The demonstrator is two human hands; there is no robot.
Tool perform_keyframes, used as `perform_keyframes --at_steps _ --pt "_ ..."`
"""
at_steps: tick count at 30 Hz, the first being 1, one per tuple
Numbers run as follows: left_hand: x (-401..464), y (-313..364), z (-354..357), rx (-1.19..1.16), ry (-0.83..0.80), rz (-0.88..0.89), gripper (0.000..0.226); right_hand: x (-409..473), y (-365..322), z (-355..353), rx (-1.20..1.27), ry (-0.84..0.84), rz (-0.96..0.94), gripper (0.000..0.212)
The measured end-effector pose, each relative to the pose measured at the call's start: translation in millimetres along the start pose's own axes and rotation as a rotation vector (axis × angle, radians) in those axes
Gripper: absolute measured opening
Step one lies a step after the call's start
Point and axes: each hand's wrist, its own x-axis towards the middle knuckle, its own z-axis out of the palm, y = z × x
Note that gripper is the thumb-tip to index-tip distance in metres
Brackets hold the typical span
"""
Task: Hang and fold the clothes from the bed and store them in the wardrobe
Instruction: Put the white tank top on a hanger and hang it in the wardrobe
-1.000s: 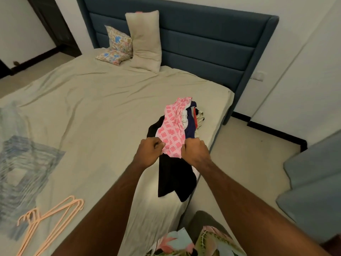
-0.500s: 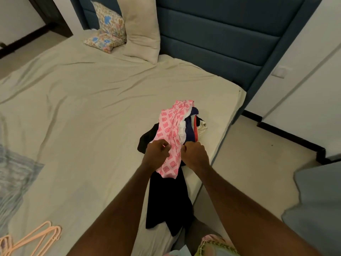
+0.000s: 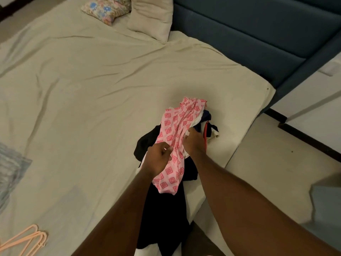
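Note:
A pink garment with red square print point(image 3: 176, 124) lies bunched on top of a small pile of clothes near the bed's right edge. My left hand point(image 3: 158, 158) pinches its lower left side with curled fingers. My right hand point(image 3: 193, 142) grips its right side, fingers tucked into the folds. Under it a black garment point(image 3: 162, 209) hangs over the mattress edge. Navy, white and red clothes point(image 3: 209, 126) sit behind my right hand, partly hidden.
The beige bed sheet point(image 3: 83, 98) spreads wide to the left. Peach hangers point(image 3: 29, 241) lie at the lower left, a striped blue cloth point(image 3: 11, 169) at the left edge. Two pillows point(image 3: 151, 19) lean on the blue headboard point(image 3: 249, 30). Floor lies to the right.
The camera has come closer and tilted down. My hands have moved apart on the pink garment, the right one going further up it, and more of it hangs below my left hand.

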Motion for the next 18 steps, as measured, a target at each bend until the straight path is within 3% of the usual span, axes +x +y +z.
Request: perform_keyframes --at_steps 6,8,11,15,18 --pt "17 -6 -3 -0.046 -0.004 -0.026 0.022 32 8 16 -0.107 0.09 -0.024 0.019" --pt "18 -8 -6 -0.057 -0.023 -0.029 0.023 33 14 19 -0.02 0.152 -0.042 0.012" --pt "19 -13 -10 -0.053 -0.049 -0.062 0.024 17 16 14 0.367 0.237 0.003 0.007" --pt "17 -9 -9 -0.102 -0.124 -0.125 0.024 -22 17 -12 1.03 0.128 0.184 0.007" --pt "14 8 -6 -0.09 -0.193 -0.075 0.026 -41 7 -46 1.136 0.118 0.091 0.008"
